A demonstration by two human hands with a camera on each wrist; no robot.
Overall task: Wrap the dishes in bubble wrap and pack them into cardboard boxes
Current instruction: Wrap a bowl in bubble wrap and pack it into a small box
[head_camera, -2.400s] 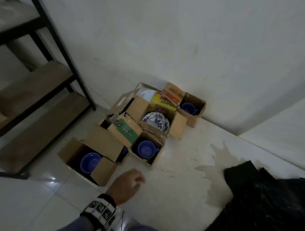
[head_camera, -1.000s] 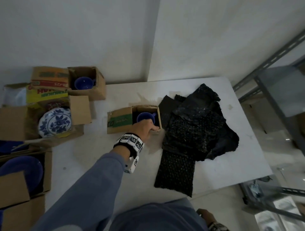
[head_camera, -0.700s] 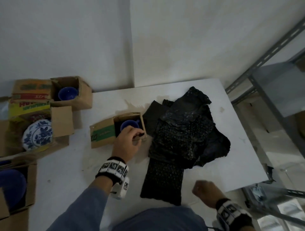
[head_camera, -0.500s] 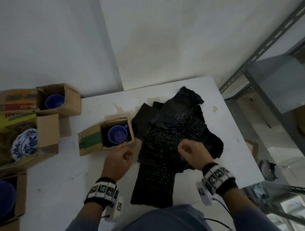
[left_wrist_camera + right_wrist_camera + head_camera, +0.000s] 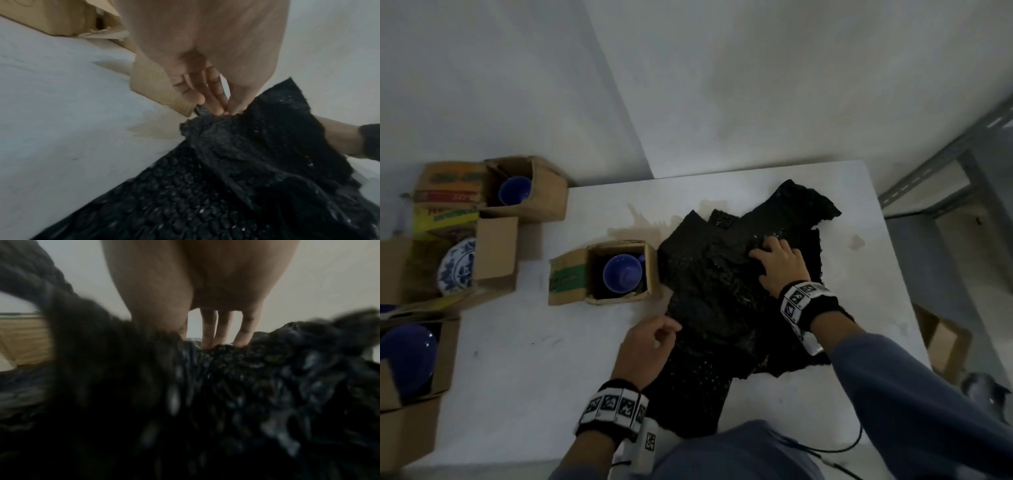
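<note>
A heap of black bubble wrap [image 5: 726, 294] lies on the white table [image 5: 524, 359], right of centre. Just left of it stands a small open cardboard box [image 5: 566, 277] with a blue cup [image 5: 621, 274] inside. My left hand [image 5: 671, 329] is at the wrap's left edge; in the left wrist view its fingers [image 5: 213, 97] and thumb pinch the edge of the bubble wrap [image 5: 236, 162]. My right hand [image 5: 767, 253] lies on top of the heap with fingers spread. The right wrist view shows its straight fingers [image 5: 209, 331] pressing into the wrap [image 5: 246, 394]; the thumb is hidden.
Several open cardboard boxes crowd the table's left end: one with a blue cup [image 5: 515, 190], one with a blue-and-white plate [image 5: 458, 270], one with a blue bowl [image 5: 405, 359]. A grey metal rack [image 5: 945, 164] stands right of the table, with a box [image 5: 945, 342] on the floor below.
My left hand let go of the small box and dropped back to the wrap's left edge. My right hand rose from below the table and moved onto the heap.
</note>
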